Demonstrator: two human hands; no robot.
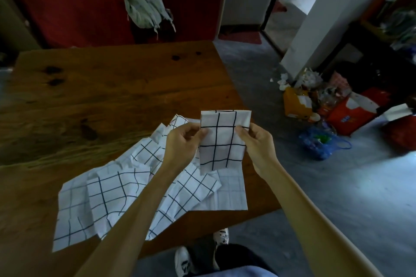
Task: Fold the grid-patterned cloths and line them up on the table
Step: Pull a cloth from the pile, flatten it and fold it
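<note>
A white cloth with a black grid (221, 139), folded into a narrow upright rectangle, is held in the air above the table's near right corner. My left hand (183, 143) pinches its left edge and my right hand (255, 139) pinches its right edge. Below it a pile of several unfolded grid cloths (117, 198) lies spread and overlapping on the wooden table (101, 87), partly hidden by my forearms.
The table's right edge runs just beside my right hand, with grey floor beyond. Bags, boxes and rubbish (337, 110) are heaped on the floor at the right. A grey backpack (144, 4) hangs on the red wall behind the table. My shoes (202, 252) show below the near edge.
</note>
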